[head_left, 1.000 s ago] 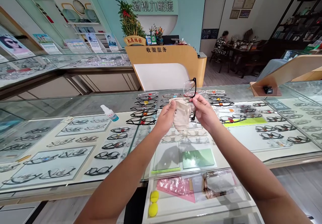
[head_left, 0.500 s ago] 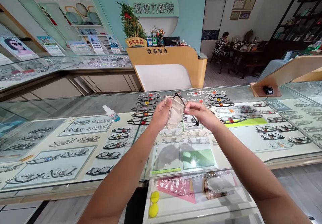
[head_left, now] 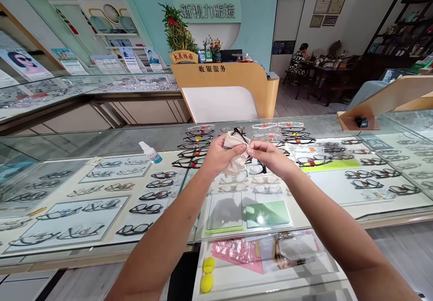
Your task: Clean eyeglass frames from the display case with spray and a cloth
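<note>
My left hand (head_left: 219,155) is closed around a cream cleaning cloth (head_left: 236,168), its thumb pressed over the front. The cloth is folded about part of a pair of black-framed eyeglasses (head_left: 260,169), so one lens is covered. My right hand (head_left: 269,155) pinches the eyeglasses' frame beside the cloth. Both hands meet above the glass counter, fingertips close together. Rows of eyeglasses lie beyond and to both sides of them, among them a black pair (head_left: 187,163) to the left.
A spray bottle (head_left: 150,152) with blue liquid lies on the glass counter (head_left: 169,131) at left. Below is an open drawer with pink packets (head_left: 237,253) and a yellow round case (head_left: 207,282). A wooden stand (head_left: 375,104) is at right. A person (head_left: 298,62) sits far back.
My left thumb has moved down and right across the cloth, towards my right fingers. The cloth now wraps more of the eyeglasses, which have turned slightly.
</note>
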A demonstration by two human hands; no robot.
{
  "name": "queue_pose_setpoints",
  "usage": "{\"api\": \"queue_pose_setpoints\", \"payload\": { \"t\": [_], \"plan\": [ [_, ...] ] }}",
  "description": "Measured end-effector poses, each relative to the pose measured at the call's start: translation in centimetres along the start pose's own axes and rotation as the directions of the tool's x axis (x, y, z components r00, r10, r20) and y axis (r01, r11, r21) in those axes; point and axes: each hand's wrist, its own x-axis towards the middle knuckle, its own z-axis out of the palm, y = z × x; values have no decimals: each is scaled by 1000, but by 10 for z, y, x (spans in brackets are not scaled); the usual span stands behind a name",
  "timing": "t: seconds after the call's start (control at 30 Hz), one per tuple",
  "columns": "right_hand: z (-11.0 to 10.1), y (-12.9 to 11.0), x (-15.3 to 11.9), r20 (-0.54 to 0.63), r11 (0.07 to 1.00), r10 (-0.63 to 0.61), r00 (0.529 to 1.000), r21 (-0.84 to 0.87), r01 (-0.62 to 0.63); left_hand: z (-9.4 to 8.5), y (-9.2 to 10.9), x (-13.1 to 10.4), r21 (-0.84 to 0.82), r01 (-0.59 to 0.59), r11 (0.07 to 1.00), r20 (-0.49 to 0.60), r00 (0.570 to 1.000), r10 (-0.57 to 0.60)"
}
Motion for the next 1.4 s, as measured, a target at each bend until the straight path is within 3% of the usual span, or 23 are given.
{"api": "queue_pose_setpoints", "payload": {
  "t": [0.33, 0.57, 0.77, 0.97, 1.17, 1.23, 1.4],
  "plan": [
    [11, 3, 1, 48, 1000, -17, 999, -7, 17, 7, -6, -3, -65, -87, 994, -170, 983, 74],
    [-3, -9, 1, -25, 993, -63, 998, -104, 60, -4, -8, 5, -61, -57, 997, -21, 998, 56],
    [-4, -5, 2, -32, 996, -56, 998, -76, 53, 3, 4, -2, -88, 9, 996, 77, 997, -2],
    [2, -2, -1, 18, 999, -18, 1000, -38, 19, 11, 6, -8, 4, -109, 994, -62, 992, 109],
    [8, 1, -1, 63, 1000, 4, 998, -13, -4, 11, 3, -9, 78, -200, 977, -188, 959, 212],
    [7, 0, -1, 62, 1000, 1, 998, -6, -1, 7, 3, -7, 68, -191, 979, -162, 966, 200],
    [-1, -8, -2, 30, 999, -21, 999, -41, 23, -6, 2, -2, -17, -97, 995, 47, 994, 98]
  ]
}}
